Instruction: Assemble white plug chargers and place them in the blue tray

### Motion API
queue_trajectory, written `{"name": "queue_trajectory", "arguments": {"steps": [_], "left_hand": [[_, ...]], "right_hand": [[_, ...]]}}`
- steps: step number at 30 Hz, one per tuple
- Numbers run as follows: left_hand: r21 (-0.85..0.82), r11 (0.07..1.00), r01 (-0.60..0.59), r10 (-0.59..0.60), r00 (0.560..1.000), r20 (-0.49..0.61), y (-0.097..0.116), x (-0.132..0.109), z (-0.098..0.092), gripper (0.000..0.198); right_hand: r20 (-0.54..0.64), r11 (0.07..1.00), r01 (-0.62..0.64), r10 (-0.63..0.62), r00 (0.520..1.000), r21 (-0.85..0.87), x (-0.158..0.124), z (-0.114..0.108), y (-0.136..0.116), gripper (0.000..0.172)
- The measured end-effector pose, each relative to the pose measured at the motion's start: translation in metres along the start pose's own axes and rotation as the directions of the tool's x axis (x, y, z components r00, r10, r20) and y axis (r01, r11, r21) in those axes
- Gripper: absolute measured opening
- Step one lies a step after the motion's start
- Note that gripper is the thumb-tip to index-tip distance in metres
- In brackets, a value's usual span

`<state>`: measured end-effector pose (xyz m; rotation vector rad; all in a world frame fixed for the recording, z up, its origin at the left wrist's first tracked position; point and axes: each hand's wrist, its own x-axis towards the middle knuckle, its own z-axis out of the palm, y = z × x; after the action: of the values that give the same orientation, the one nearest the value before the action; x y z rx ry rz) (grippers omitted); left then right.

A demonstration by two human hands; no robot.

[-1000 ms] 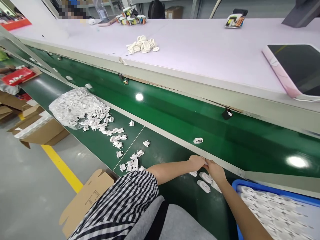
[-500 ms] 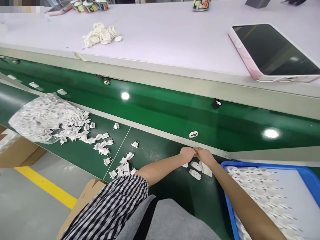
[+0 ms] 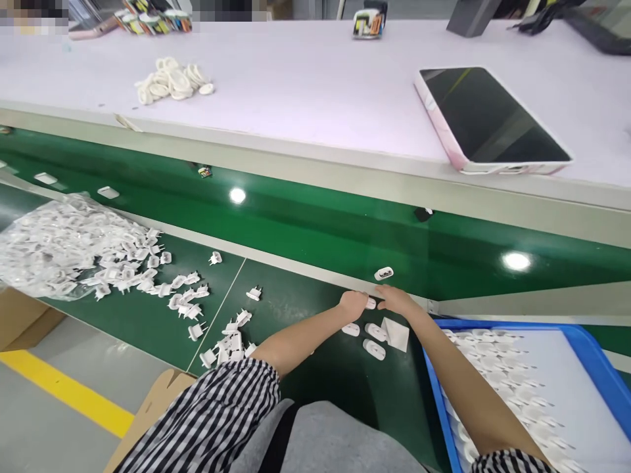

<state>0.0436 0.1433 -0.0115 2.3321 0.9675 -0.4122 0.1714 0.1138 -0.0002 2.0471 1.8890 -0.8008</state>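
My left hand (image 3: 353, 305) is closed on a small white oval part (image 3: 371, 303) over the green work surface. Just to its right, my right hand (image 3: 393, 298) has its fingers apart, with nothing visible in them. Below the hands lie several white oval parts (image 3: 375, 332) and a square white paper (image 3: 396, 334). Beyond the hands, on the green belt, rests one white oval piece with dark contents (image 3: 383, 273). White plug pieces (image 3: 231, 341) lie loose to the left of my left forearm.
A blue tray (image 3: 599, 361) with rows of white plugs stands at the right. At the left is a clear bag of white plug parts (image 3: 64, 246). A raised lilac shelf (image 3: 305, 85) holds a phone (image 3: 495, 118) and a pile of white rings (image 3: 172, 80).
My hands have moved apart; the right one has opened away from the white part, which stays with my left hand. The camera view has shifted slightly.
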Motion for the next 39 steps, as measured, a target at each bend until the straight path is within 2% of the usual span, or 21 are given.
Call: {"name": "queue_trajectory", "arguments": {"steps": [3, 4, 7, 9, 10, 11, 13, 14, 15, 16, 18, 19, 21, 23, 25, 27, 29, 31, 34, 36, 39], "left_hand": [[0.039, 0.998, -0.043, 0.043, 0.999, -0.016, -0.008, -0.001, -0.003, 0.032], [0.021, 0.999, -0.039, 0.040, 0.999, -0.026, -0.013, -0.004, -0.003, 0.038], [-0.093, 0.994, 0.064, -0.073, 0.992, -0.101, -0.037, -0.020, -0.005, 0.055], [-0.155, 0.967, 0.204, -0.234, 0.950, -0.206, -0.068, -0.040, -0.009, 0.050], [-0.175, 0.938, 0.298, -0.337, 0.902, -0.271, -0.087, -0.053, -0.011, 0.045], [-0.194, 0.892, 0.410, -0.452, 0.827, -0.335, -0.107, -0.067, -0.012, 0.040], [-0.244, 0.735, 0.633, -0.669, 0.616, -0.416, -0.148, -0.094, -0.013, 0.038], [-0.280, 0.654, 0.703, -0.743, 0.524, -0.417, -0.166, -0.105, -0.012, 0.039], [-0.311, 0.611, 0.728, -0.779, 0.485, -0.397, -0.182, -0.115, -0.010, 0.039], [-0.341, 0.603, 0.721, -0.791, 0.486, -0.371, -0.194, -0.122, -0.008, 0.039], [-0.418, 0.657, 0.628, -0.754, 0.563, -0.338, -0.208, -0.129, -0.004, 0.039], [-0.470, 0.679, 0.564, -0.729, 0.593, -0.342, -0.210, -0.130, -0.002, 0.039], [-0.608, 0.666, 0.431, -0.711, 0.613, -0.344, -0.203, -0.128, -0.001, 0.039], [-0.771, 0.574, 0.276, -0.697, 0.659, -0.284, -0.188, -0.123, -0.001, 0.035], [-0.901, 0.419, 0.114, -0.634, 0.747, -0.200, -0.170, -0.117, -0.002, 0.028], [-0.963, 0.269, -0.003, -0.545, 0.824, -0.155, -0.152, -0.112, -0.004, 0.023], [-0.978, 0.198, -0.068, -0.467, 0.871, -0.155, -0.139, -0.108, -0.007, 0.022], [-0.970, 0.210, -0.120, -0.399, 0.895, -0.197, -0.130, -0.105, -0.011, 0.023], [-0.928, 0.316, -0.197, -0.325, 0.897, -0.301, -0.124, -0.101, -0.016, 0.024], [-0.894, 0.390, -0.219, -0.282, 0.896, -0.343, -0.121, -0.098, -0.017, 0.026], [-0.850, 0.492, -0.189, -0.252, 0.904, -0.346, -0.120, -0.090, -0.017, 0.036]], "right_hand": [[-0.226, 0.983, -0.181, 0.168, 0.960, -0.039, 0.015, -0.010, 0.015, 0.054], [-0.253, 0.978, -0.208, 0.193, 0.948, -0.031, 0.019, -0.011, 0.021, 0.054], [-0.195, 0.983, -0.181, 0.184, 0.963, 0.030, 0.026, -0.010, 0.034, 0.047], [-0.139, 0.978, -0.197, 0.205, 0.969, 0.068, 0.026, -0.010, 0.036, 0.038], [-0.114, 0.973, -0.219, 0.226, 0.967, 0.076, 0.026, -0.011, 0.033, 0.035], [-0.096, 0.968, -0.236, 0.243, 0.965, 0.081, 0.025, -0.012, 0.027, 0.034], [-0.085, 0.972, -0.218, 0.225, 0.971, 0.083, 0.024, -0.016, 0.004, 0.033], [-0.092, 0.981, -0.176, 0.183, 0.979, 0.082, 0.025, -0.017, -0.013, 0.032], [-0.099, 0.990, -0.118, 0.125, 0.987, 0.076, 0.026, -0.018, -0.031, 0.031], [-0.101, 0.997, -0.052, 0.058, 0.993, 0.061, 0.028, -0.018, -0.051, 0.030], [-0.072, 0.996, 0.083, -0.082, 0.994, 0.011, 0.033, -0.014, -0.089, 0.028], [-0.059, 0.991, 0.134, -0.135, 0.989, -0.018, 0.037, -0.010, -0.106, 0.028], [-0.052, 0.981, 0.185, -0.188, 0.981, -0.062, 0.041, -0.002, -0.132, 0.028], [-0.072, 0.979, 0.184, -0.191, 0.979, -0.090, 0.042, 0.004, -0.148, 0.032], [-0.124, 0.983, 0.166, -0.176, 0.977, -0.082, 0.038, 0.007, -0.156, 0.044], [-0.193, 0.979, 0.201, -0.192, 0.962, 0.025, 0.032, 0.007, -0.159, 0.054], [-0.232, 0.934, 0.287, -0.238, 0.943, 0.210, 0.024, 0.005, -0.160, 0.052], [-0.203, 0.857, 0.345, -0.286, 0.936, 0.383, 0.016, 0.002, -0.160, 0.044], [-0.137, 0.773, 0.344, -0.322, 0.937, 0.534, 0.008, -0.001, -0.155, 0.037], [-0.173, 0.764, 0.325, -0.276, 0.945, 0.558, 0.007, -0.002, -0.150, 0.027], [-0.293, 0.806, 0.257, -0.109, 0.950, 0.533, 0.012, 0.002, -0.142, 0.014]]}}
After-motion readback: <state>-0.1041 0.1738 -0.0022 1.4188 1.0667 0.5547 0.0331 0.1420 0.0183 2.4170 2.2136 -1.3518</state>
